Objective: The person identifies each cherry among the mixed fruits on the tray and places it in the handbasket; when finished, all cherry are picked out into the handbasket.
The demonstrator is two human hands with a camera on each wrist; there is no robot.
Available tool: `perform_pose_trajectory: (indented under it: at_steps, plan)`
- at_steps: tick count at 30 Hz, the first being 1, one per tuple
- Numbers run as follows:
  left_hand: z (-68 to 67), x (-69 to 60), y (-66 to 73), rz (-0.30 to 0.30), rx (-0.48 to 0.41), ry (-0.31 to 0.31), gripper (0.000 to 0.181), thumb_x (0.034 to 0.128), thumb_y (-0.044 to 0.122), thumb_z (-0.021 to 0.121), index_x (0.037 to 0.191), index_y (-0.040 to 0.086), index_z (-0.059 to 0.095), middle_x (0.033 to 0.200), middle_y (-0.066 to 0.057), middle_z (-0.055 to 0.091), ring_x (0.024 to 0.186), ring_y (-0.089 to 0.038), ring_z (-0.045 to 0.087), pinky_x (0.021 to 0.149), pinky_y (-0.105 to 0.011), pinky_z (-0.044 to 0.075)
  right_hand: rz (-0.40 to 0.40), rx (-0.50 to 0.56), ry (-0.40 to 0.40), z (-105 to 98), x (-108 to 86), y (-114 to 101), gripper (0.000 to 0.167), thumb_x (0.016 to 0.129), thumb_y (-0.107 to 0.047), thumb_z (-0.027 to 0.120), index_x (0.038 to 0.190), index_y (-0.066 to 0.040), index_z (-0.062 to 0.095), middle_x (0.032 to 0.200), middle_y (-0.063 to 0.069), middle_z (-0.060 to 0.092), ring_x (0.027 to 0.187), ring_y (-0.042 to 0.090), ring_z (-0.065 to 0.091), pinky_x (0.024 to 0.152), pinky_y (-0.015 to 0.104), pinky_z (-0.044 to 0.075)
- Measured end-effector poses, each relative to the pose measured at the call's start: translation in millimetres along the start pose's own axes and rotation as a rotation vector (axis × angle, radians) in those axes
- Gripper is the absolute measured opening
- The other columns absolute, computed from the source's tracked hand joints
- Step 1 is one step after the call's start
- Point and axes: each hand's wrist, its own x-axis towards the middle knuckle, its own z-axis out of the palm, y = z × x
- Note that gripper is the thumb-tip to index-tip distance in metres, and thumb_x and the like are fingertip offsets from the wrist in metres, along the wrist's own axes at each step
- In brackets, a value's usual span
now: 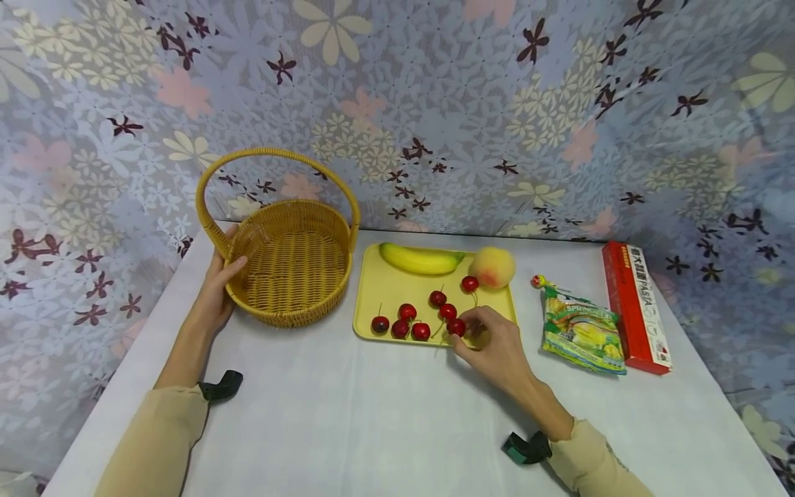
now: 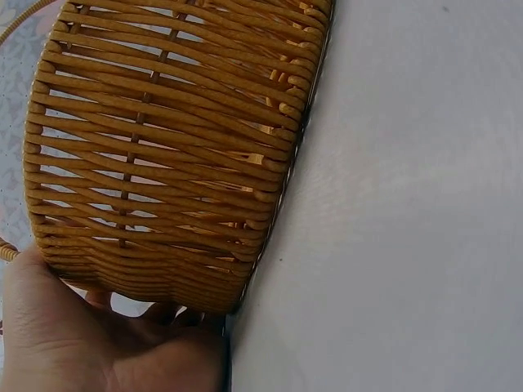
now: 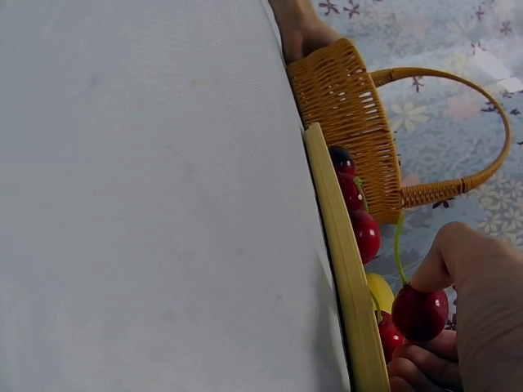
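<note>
A yellow wicker basket (image 1: 292, 314) with a tall arched handle stands at the left. My left hand (image 1: 216, 290) holds its left side, thumb over the rim and fingers along the outer wall; in the left wrist view some fingers pass behind the weave (image 2: 163, 155). Over the front right of a yellow tray (image 1: 363, 304), my right hand (image 1: 497, 339) pinches a dark red cherry (image 3: 421, 312) between thumb and fingers, its green stem pointing up. Several more cherries (image 1: 421, 331) lie in the tray, along with a banana (image 1: 422, 260) and a peach (image 1: 493, 267).
Right of the tray lie a green snack packet (image 1: 584, 331), a small stick with a colourful end (image 1: 539, 281) and a red and white pasta box (image 1: 636, 307). A white cloth (image 1: 348, 414) covers the table. Flowered fabric (image 1: 435, 103) hangs behind it.
</note>
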Motion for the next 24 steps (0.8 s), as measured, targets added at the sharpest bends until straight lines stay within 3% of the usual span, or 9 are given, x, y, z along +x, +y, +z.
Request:
perform_pose_trajectory:
  at_steps: [14, 24]
  plan:
    - [0.3, -0.2, 2.4, 0.010, 0.004, -0.004, 0.066, 0.1120, 0.018, 0.046, 0.169, 0.035, 0.016, 0.171, -0.006, 0.017, 0.148, -0.022, 0.032, 0.111, -0.026, 0.039, -0.058, 0.036, 0.036, 1.2, 2.1, 3.9, 0.029, 0.078, -0.011, 0.086, 0.104, -0.013, 0.073, 0.090, -0.007, 0.069, 0.075, 0.012, 0.065, 0.067, 0.022, 0.055]
    - [-0.4, 0.2, 3.5, -0.010, 0.024, 0.002, 0.066, 0.1120, 0.020, 0.046, 0.169, 0.037, 0.016, 0.173, -0.005, 0.015, 0.151, -0.022, 0.027, 0.116, -0.031, 0.031, -0.075, 0.038, 0.040, 0.4, 0.9, 2.5, 0.028, 0.077, -0.011, 0.085, 0.102, -0.012, 0.072, 0.086, -0.005, 0.068, 0.072, 0.013, 0.065, 0.063, 0.027, 0.055]
